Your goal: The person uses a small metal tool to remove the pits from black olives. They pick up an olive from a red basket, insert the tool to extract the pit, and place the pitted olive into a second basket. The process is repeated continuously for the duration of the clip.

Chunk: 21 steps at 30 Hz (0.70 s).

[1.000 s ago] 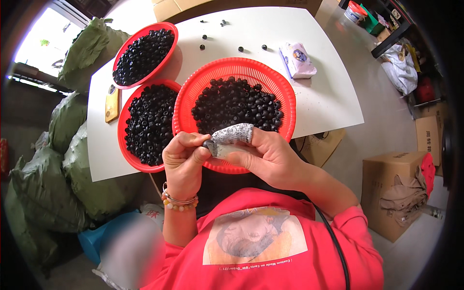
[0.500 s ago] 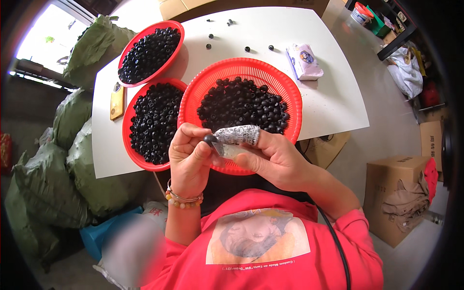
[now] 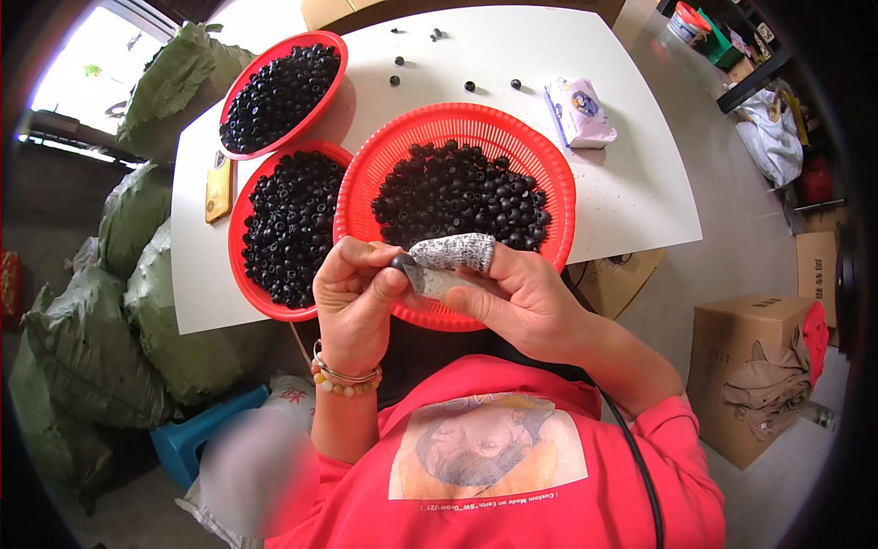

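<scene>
Between the thumb and fingers of my left hand [image 3: 357,285] is a small round black piece [image 3: 401,262], pinched just over the near rim of the red basket [image 3: 366,151]. My right hand [image 3: 535,297] grips a flat, greyish blade-like piece [image 3: 430,280], its end against the black piece. A knitted grey finger cover [image 3: 453,252] wraps that hand's index finger. Many similar black pieces [image 3: 462,197], some showing a hole, fill part of the basket beneath. The hands hide the basket's near side.
Two more red baskets, a far one [image 3: 338,87] and a nearer one [image 3: 236,240], hold black pieces at the left. A tissue pack [image 3: 581,112], loose black pieces [image 3: 469,87] and a yellow object [image 3: 219,190] lie on the white table [image 3: 631,201]. Green sacks [image 3: 87,339] stand left, a carton [image 3: 736,366] right.
The whole view has shifted slightly. Both hands keep the same grip, with the blade-like piece tilted a little differently against the black piece.
</scene>
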Tool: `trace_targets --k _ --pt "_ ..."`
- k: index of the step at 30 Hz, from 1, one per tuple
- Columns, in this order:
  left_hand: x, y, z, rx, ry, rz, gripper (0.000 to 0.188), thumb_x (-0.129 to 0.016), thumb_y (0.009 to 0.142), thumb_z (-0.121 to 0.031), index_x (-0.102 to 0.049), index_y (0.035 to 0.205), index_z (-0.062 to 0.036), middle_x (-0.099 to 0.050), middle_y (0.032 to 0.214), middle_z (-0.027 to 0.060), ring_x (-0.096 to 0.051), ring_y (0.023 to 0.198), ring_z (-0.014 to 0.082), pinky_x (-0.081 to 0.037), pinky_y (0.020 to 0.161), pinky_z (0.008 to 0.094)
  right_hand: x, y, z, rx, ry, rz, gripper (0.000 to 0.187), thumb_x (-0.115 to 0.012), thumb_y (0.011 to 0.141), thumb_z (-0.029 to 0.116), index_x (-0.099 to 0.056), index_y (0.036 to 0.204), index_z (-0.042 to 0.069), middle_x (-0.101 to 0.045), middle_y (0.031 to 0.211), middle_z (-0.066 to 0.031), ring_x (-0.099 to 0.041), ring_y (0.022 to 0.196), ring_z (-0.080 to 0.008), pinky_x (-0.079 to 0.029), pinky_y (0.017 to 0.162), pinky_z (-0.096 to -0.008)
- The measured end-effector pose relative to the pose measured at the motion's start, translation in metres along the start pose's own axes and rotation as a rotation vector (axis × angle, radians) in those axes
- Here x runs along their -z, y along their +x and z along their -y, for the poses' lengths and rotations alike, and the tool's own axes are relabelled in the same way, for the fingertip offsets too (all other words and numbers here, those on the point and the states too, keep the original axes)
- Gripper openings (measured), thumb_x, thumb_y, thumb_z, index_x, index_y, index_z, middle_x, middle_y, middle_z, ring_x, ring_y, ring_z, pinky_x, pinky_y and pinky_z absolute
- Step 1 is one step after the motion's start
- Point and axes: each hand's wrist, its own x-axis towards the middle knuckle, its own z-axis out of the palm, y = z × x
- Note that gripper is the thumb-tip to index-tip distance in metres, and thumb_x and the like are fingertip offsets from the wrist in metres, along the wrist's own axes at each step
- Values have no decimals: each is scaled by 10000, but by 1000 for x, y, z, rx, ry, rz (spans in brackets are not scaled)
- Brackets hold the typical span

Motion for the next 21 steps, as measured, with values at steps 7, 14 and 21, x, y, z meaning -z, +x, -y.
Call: trace_targets --k 7,14,21 --pt "-1 -1 4 -36 58 -78 116 -589 756 -13 -502 828 11 -567 788 99 -565 605 115 -498 526 218 -2 2 -5 -21 61 -27 240 -487 842 72 -470 1066 -10 -565 957 -68 -522 899 -95 -424 786 -233" --pt "-4 2 1 140 -258 -4 167 -465 856 -142 -420 961 -20 -543 691 78 -495 482 89 -450 435 219 0 5 3 -47 119 16 246 -477 851 89 -463 1077 -7 -564 943 -57 -514 878 -80 -412 787 -229" --pt "-4 2 1 152 -334 26 118 -391 890 -173 -420 903 -58 -508 621 68 -432 424 71 -418 374 208 6 1 19 -139 25 113 294 -478 848 79 -426 1123 -9 -554 958 -75 -515 864 -89 -428 754 -230"
